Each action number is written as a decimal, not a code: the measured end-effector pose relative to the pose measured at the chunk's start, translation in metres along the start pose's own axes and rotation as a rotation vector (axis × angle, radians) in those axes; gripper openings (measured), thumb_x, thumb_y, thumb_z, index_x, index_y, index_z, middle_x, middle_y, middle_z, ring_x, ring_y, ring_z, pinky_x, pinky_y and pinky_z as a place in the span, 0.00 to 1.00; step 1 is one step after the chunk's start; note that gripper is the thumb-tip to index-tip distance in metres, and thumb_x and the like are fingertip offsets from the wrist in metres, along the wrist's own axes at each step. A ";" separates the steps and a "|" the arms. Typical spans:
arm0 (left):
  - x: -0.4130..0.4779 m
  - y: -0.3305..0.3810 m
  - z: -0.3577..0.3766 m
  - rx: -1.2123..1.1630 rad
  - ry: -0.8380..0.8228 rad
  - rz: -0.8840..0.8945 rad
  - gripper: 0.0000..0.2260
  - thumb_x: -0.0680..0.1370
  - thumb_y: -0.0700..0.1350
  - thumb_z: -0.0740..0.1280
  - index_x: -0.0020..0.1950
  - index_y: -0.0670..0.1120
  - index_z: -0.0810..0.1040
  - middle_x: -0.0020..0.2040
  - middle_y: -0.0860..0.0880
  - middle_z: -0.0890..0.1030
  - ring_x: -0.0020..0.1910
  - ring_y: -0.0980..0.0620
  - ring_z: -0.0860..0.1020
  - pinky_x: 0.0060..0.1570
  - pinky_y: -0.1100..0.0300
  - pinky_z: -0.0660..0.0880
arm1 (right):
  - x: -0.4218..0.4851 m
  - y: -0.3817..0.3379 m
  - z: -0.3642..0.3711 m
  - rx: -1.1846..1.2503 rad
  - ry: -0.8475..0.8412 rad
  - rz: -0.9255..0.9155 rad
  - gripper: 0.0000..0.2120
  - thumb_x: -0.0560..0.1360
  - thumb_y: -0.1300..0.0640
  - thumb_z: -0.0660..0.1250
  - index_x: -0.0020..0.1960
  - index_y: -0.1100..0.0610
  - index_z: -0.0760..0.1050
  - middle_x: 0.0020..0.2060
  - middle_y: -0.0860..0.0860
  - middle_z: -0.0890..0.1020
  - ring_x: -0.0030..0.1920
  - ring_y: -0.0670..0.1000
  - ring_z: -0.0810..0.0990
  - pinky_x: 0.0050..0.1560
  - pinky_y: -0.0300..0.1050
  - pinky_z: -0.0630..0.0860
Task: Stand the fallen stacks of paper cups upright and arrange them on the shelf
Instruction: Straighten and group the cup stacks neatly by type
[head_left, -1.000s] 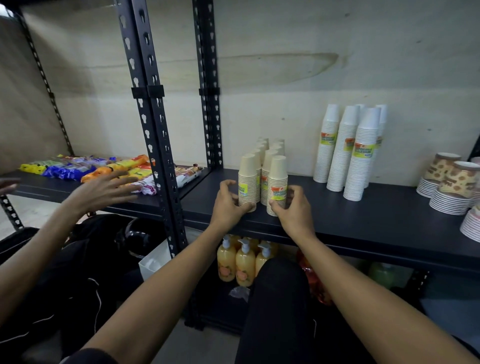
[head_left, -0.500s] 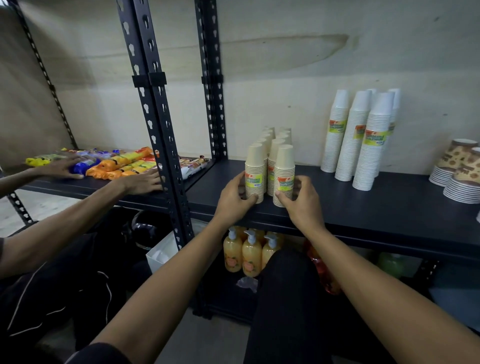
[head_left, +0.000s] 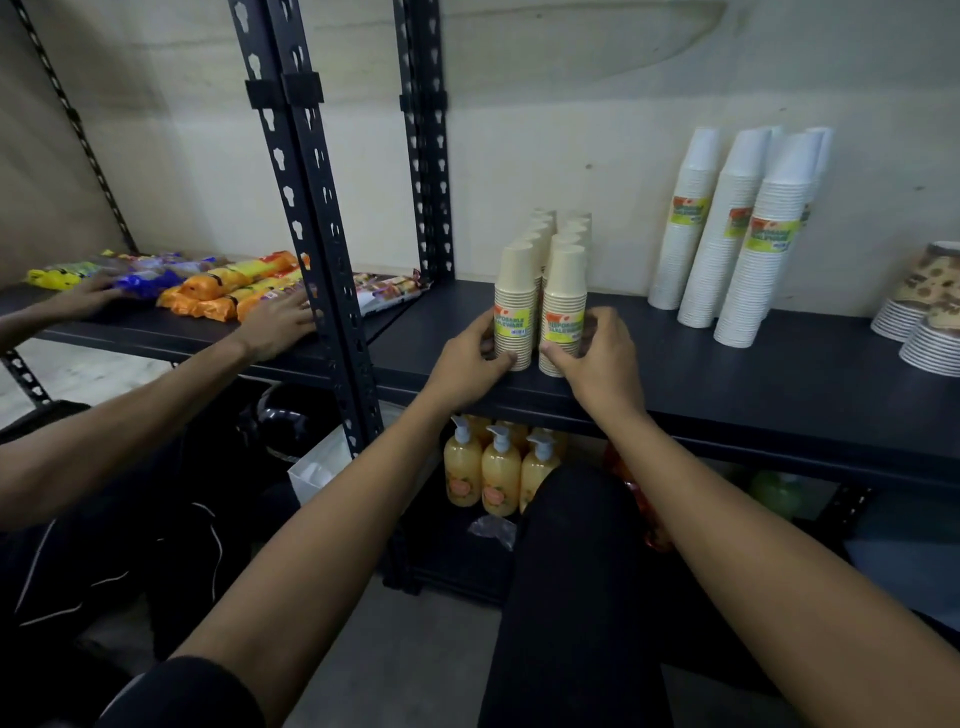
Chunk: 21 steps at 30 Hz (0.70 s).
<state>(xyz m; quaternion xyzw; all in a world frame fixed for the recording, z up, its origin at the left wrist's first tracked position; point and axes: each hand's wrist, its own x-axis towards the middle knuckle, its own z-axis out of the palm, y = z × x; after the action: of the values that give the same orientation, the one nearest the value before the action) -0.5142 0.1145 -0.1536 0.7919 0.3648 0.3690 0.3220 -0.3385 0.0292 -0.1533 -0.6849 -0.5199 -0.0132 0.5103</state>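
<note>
Black shelf (head_left: 727, 384): left hand (head_left: 470, 361) curled round the base of the left beige cup stack (head_left: 514, 306), right hand (head_left: 600, 358) round the right beige cup stack (head_left: 565, 306), both stacks upright and touching.

Rear beige stacks (head_left: 576, 226) mostly hidden behind front stacks (head_left: 563, 291) I hold; patterned cups (head_left: 935, 291) cut off at rt edge.
</note>
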 end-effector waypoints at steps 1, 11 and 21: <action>0.000 0.000 0.000 -0.005 -0.001 -0.002 0.31 0.79 0.43 0.71 0.79 0.53 0.64 0.69 0.53 0.78 0.65 0.58 0.77 0.65 0.60 0.74 | -0.001 -0.001 0.001 -0.005 0.001 0.000 0.29 0.70 0.45 0.78 0.63 0.57 0.70 0.58 0.54 0.76 0.55 0.47 0.74 0.50 0.43 0.72; -0.001 0.001 -0.001 -0.005 -0.015 0.004 0.30 0.79 0.43 0.71 0.79 0.52 0.64 0.71 0.52 0.77 0.63 0.59 0.75 0.66 0.59 0.73 | 0.000 -0.005 0.005 -0.015 -0.016 -0.012 0.31 0.70 0.43 0.78 0.63 0.57 0.70 0.58 0.53 0.74 0.52 0.46 0.73 0.49 0.40 0.71; -0.003 0.004 -0.003 -0.015 -0.023 -0.006 0.31 0.79 0.45 0.71 0.79 0.55 0.63 0.70 0.54 0.77 0.64 0.60 0.75 0.67 0.58 0.73 | 0.000 0.000 0.006 -0.013 -0.021 -0.037 0.32 0.69 0.42 0.78 0.63 0.57 0.70 0.58 0.53 0.74 0.55 0.50 0.77 0.53 0.46 0.77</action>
<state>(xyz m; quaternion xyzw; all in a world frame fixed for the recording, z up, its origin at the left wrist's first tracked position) -0.5164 0.1108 -0.1501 0.7927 0.3605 0.3616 0.3331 -0.3413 0.0339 -0.1566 -0.6787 -0.5375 -0.0190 0.5001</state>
